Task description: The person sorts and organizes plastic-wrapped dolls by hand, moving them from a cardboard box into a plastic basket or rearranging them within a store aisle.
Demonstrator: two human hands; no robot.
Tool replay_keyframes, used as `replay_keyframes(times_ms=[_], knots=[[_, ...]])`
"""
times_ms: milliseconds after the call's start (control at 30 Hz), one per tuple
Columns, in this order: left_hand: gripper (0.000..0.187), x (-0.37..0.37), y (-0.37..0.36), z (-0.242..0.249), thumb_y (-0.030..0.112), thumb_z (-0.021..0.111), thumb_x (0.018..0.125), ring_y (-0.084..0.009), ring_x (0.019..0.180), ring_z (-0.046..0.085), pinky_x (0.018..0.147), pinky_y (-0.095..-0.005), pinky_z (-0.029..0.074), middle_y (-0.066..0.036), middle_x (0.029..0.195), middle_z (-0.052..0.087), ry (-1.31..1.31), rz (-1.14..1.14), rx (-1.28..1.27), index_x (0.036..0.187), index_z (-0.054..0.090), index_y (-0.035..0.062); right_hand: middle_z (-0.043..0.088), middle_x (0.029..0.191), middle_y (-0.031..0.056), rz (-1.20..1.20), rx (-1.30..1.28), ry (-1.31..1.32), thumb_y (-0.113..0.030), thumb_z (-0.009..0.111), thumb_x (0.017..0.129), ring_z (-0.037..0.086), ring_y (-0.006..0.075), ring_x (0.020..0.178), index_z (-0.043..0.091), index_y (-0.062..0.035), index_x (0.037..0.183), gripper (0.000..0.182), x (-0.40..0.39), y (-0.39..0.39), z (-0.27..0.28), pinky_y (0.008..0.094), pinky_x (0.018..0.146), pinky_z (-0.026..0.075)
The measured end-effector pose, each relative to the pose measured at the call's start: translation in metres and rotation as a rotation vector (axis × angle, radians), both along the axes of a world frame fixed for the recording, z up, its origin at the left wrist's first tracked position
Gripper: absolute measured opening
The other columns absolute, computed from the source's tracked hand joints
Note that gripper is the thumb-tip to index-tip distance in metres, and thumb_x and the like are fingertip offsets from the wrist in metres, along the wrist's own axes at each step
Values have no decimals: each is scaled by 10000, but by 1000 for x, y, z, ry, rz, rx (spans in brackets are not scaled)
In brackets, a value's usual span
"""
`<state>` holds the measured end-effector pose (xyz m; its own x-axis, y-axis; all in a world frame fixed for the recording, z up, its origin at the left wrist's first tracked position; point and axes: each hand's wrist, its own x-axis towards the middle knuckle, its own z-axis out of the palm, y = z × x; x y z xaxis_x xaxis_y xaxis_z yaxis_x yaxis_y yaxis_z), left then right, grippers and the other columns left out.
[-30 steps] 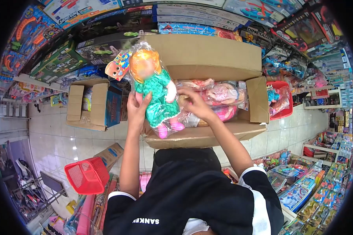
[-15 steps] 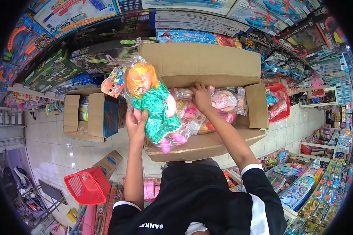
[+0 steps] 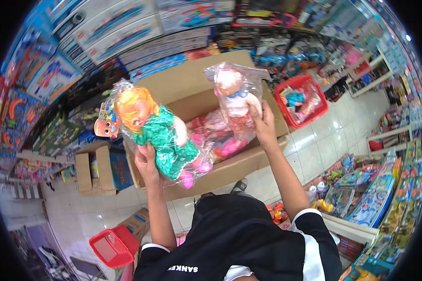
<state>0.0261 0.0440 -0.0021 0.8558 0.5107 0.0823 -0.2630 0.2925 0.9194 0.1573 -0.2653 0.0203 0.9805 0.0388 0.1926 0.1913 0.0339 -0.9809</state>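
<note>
My left hand [image 3: 146, 164] grips a bagged doll [image 3: 166, 136] with orange hair and a green dress, tilted over the left part of a large open cardboard box [image 3: 178, 84]. A colourful tag hangs at its head. In my right hand [image 3: 263, 122] is a second bagged doll [image 3: 237, 100] with a pale top and a blue collar, raised over the right part of the box. Several more wrapped dolls [image 3: 211, 129] in pink and red lie inside the box, partly hidden behind the two held ones.
To the right, a red basket [image 3: 282, 117] holds bagged dolls. A smaller open carton [image 3: 93, 171] stands at left, and another red basket [image 3: 111, 248] is lower left. Toy shelves surround the tiled floor [image 3: 309, 145].
My right hand has come up out of the box with a doll. My left hand still holds the green-dressed doll. The view has turned and shifted to the right.
</note>
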Motion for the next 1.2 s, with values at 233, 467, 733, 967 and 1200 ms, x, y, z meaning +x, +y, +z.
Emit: replay_keyframes(times_ms=[233,467,733,967,1200], knots=[[366,18,-137,22,254,627,976,-146,946,650,815,-311,544,-56,1108,649,-17,-273,-221,1251,529,34,525,1337,91,-243,358,115,-282,555,1018,488,142,1236,388,-3,1438,531,-77,-172,-11,302,1042,387],[375,28,-244,13,221,635,969,-164,1049,622,894,-346,522,-53,1179,626,26,-507,-252,1281,520,47,607,1203,51,-494,586,243,-227,576,994,571,141,1135,538,-25,1275,349,-152,-312,-29,294,979,439],[239,49,-326,12,174,637,977,-39,829,572,731,-246,491,24,957,626,120,-576,-21,1163,560,45,588,1261,65,-732,560,268,-243,611,984,557,142,1164,498,13,1352,463,-213,-381,-38,293,985,444],[250,94,-360,3,175,610,991,-63,868,609,737,-249,519,4,1004,629,131,-641,25,1195,555,41,608,1192,56,-811,573,258,-242,610,986,585,134,1091,530,-13,1292,391,-212,-405,-49,281,927,470],[240,163,-407,8,181,639,977,-34,812,529,745,-218,443,41,924,590,182,-558,-17,1158,573,38,606,1192,59,-852,531,273,-228,617,980,582,132,1094,529,-11,1292,391,-159,-437,-55,281,928,469]])
